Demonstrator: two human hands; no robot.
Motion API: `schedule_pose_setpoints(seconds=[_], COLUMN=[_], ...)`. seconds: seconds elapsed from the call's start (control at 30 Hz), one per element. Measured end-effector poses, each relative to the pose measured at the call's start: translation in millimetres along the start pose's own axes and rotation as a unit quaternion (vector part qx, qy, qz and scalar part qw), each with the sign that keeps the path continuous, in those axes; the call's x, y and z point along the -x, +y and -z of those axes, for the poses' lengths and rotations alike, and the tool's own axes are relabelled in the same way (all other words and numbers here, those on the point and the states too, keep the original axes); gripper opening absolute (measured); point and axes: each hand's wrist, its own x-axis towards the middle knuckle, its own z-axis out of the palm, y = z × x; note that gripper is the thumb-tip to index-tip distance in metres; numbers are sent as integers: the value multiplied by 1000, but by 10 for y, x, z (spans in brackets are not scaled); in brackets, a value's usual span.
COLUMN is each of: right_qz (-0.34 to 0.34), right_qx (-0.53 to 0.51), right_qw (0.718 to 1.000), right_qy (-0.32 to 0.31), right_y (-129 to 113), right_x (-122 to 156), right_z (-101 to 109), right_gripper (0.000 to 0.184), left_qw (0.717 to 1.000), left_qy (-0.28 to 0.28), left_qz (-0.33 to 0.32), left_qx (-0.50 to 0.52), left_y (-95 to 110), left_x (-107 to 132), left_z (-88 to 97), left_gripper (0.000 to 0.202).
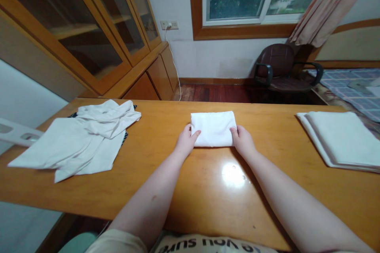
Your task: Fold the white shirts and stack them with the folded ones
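A white cloth folded into a small flat rectangle (213, 128) is held at the middle of the wooden table (142, 189). My left hand (187, 139) grips its left edge, thumb on top and fingers underneath. At the opposite edge my right hand (242, 139) pinches the cloth the same way. The fingers under the cloth are hidden. To the left lies a loose, crumpled heap of white cloth (86, 138), with bits of dark patterned fabric showing at its edge. On the right rests a neat stack of larger folded white cloth (346, 138).
A white slotted object (18, 132) reaches in from the left beside the heap. Beyond the table stand a glass-door cabinet (118, 35), a brown armchair (277, 67) and a bed with a checked cover (353, 87). A white cord (173, 55) hangs from a wall socket.
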Motion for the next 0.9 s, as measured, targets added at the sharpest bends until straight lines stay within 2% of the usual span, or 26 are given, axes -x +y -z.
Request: schedule_pose_setpoints(seconds=[0.13,0.4,0.5,0.63,0.7,0.77,0.83,0.9], right_qz=[-30,-76,-73,-55,-21,56,163,258], right_qx=[-1,67,113,149,147,143,141,149], right_qw=[1000,995,991,987,988,985,970,949], right_qy=[4,-22,-19,-4,30,81,115,104], right_y=[-38,-132,-166,-143,-106,-77,-75,-103], right_x=[1,35,70,108,115,123,142,169], right_z=[-12,-11,3,19,25,26,18,-5], right_gripper=[31,33,34,38,39,41,45,48], left_qw=[996,982,976,966,959,949,938,930], left_qy=[31,19,41,104,115,94,45,-15], left_qz=[39,46,11,-65,-121,-186,-236,-252], left_qx=[-73,-181,-212,-227,-228,-236,-251,-267], left_y=[35,104,78,44,68,116,165,192], left_x=[-1,44,54,69,96,135,171,187], left_z=[0,33,37,63,78,80,62,28], left_gripper=[58,46,47,52,48,47,50,53])
